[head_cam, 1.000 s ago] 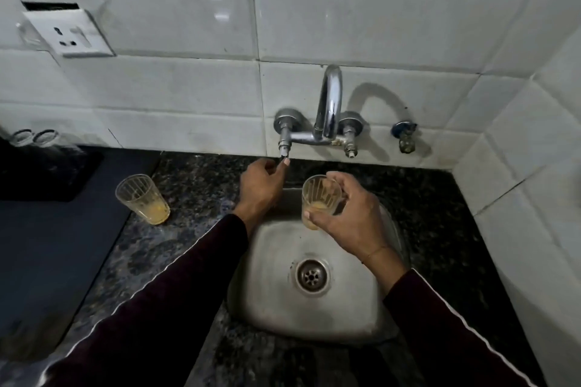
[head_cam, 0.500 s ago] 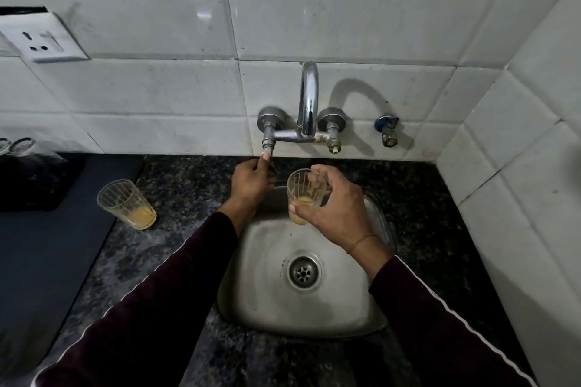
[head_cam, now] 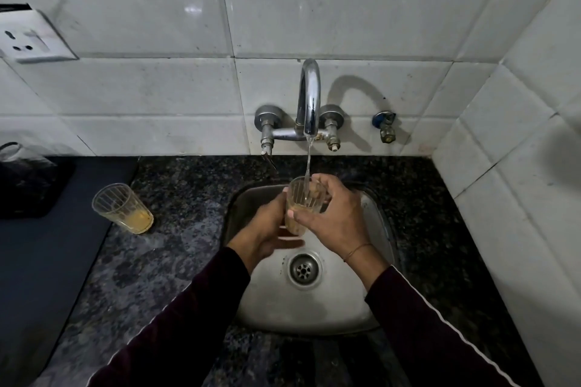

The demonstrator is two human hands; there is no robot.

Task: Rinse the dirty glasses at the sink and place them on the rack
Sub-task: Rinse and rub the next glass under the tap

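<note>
A thin stream of water (head_cam: 308, 163) ran from the curved chrome wall tap (head_cam: 309, 97) into a small ribbed clear glass (head_cam: 303, 203) held upright over the far part of the square stainless steel sink (head_cam: 314, 308). The glass had a cloudy yellowish residue in its lower part. The right hand (head_cam: 330, 217) gripped it from the right, with the thumb curled across the near side and the other fingers wrapped round the far side. The left hand (head_cam: 267, 229) lay against the left and lower side of the glass; its fingers were blurred and partly hidden, so whether they curled round the base could not be told. Both arms wore dark maroon sleeves (head_cam: 176, 324).

A second ribbed clear glass (head_cam: 121, 207), with orange liquid pooled in the bottom, stood on the dark speckled granite counter (head_cam: 176, 198), well apart to the left of the sink. Further left lay a dark mat (head_cam: 47, 261), with a black tray-like thing (head_cam: 28, 185) at its far end, too dim to make out. A white wall socket (head_cam: 28, 38) sat on the white tiles at far left.
</note>
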